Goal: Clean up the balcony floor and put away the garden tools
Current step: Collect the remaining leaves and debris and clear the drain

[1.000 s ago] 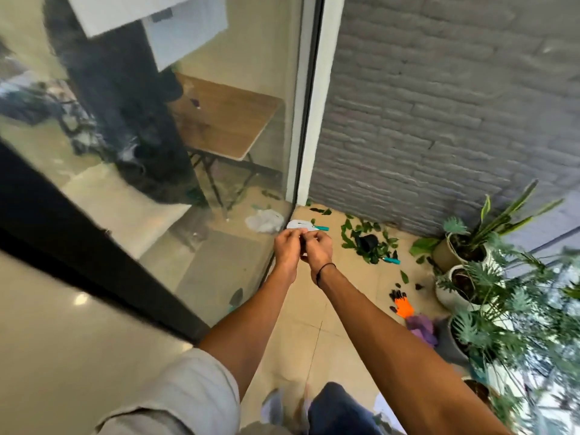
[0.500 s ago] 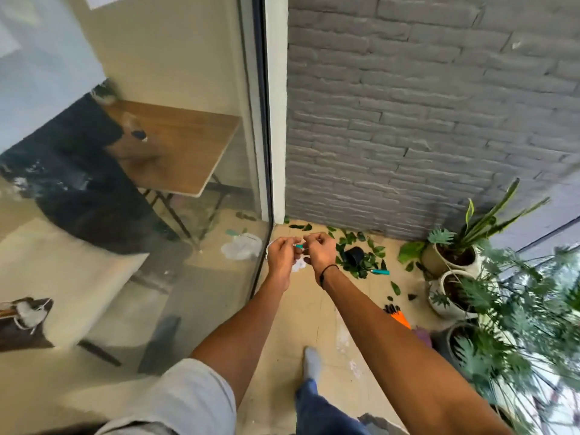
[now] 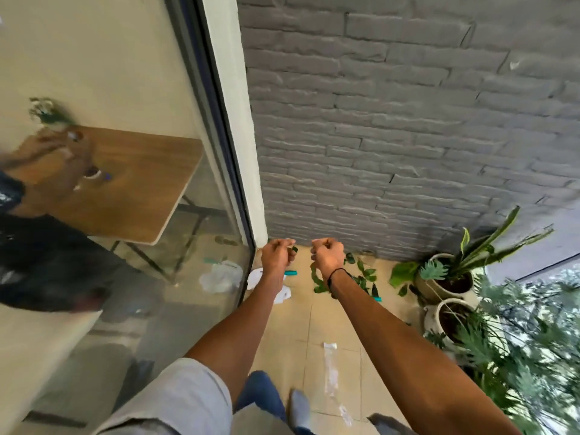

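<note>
Both of my arms reach forward over the beige tiled balcony floor (image 3: 298,324). My left hand (image 3: 277,255) and my right hand (image 3: 328,254) are closed into fists a short way apart, above the floor; nothing shows in either fist. Cut green leaves (image 3: 361,274) lie scattered on the tiles by the wall, past my right wrist. A teal tool handle (image 3: 290,273) lies between my forearms, and a second teal handle (image 3: 378,298) sits at the edge of the leaves. A white crumpled piece (image 3: 284,295) lies by the door, partly behind my left arm.
A glass sliding door (image 3: 157,230) runs along the left and a grey brick wall (image 3: 408,136) closes the far end. Potted plants (image 3: 445,281) and leafy fronds (image 3: 518,340) crowd the right side. A clear plastic wrapper (image 3: 331,368) lies near my foot (image 3: 298,406).
My hands, pressed together earlier, have pulled apart into two fists. The view has swung right and drawn nearer the brick wall and the leaves.
</note>
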